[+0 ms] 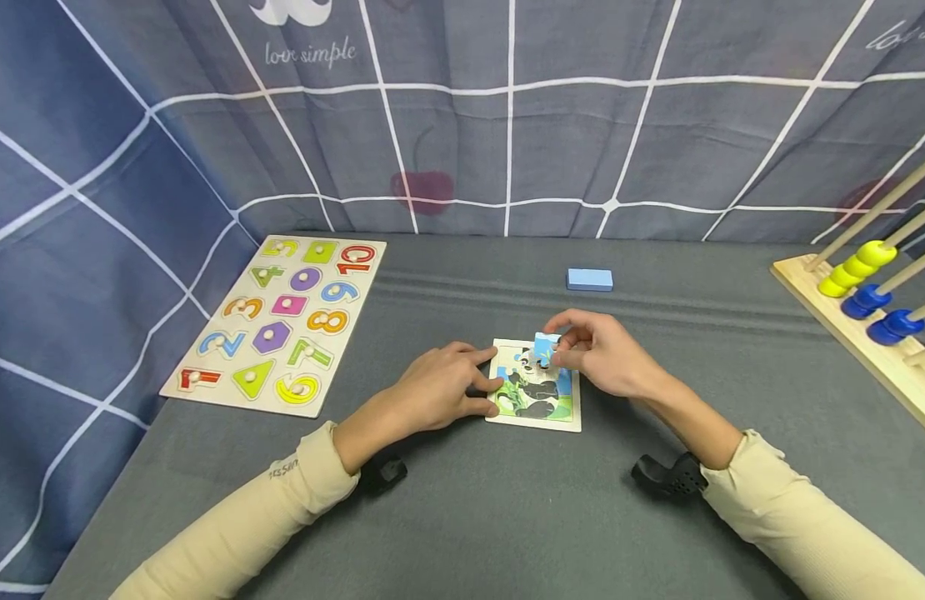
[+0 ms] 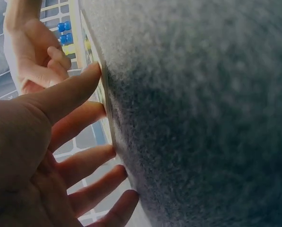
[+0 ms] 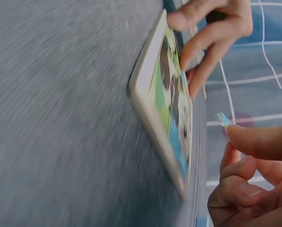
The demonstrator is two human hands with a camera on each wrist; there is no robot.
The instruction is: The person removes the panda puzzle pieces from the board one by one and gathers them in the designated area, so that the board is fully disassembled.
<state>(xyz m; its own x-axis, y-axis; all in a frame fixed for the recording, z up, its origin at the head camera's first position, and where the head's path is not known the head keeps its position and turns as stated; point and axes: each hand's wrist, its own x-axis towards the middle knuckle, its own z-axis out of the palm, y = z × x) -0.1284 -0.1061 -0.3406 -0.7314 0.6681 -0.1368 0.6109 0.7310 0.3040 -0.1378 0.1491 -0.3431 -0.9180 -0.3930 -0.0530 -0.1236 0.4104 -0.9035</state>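
Observation:
A small panda jigsaw puzzle (image 1: 537,424) in a pale wooden frame lies flat on the grey cloth. Fingers of my left hand (image 1: 442,388) rest spread along its left edge; in the left wrist view the fingertips (image 2: 94,71) touch the frame's side. Over the puzzle's upper right, my right hand (image 1: 611,354) pinches a light blue jigsaw piece (image 1: 545,347) between thumb and fingers. The right wrist view shows this piece (image 3: 223,119) edge-on and raised off the board (image 3: 145,78). Below it, part of the panda's head area shows as bare wood.
To the left lies a number-and-shape peg board (image 1: 335,335). A blue rectangular block (image 1: 590,280) sits behind the puzzle. On the right stands a wooden bead rack (image 1: 875,342) with yellow and blue beads. A checked curtain (image 1: 462,142) hangs along the back and left.

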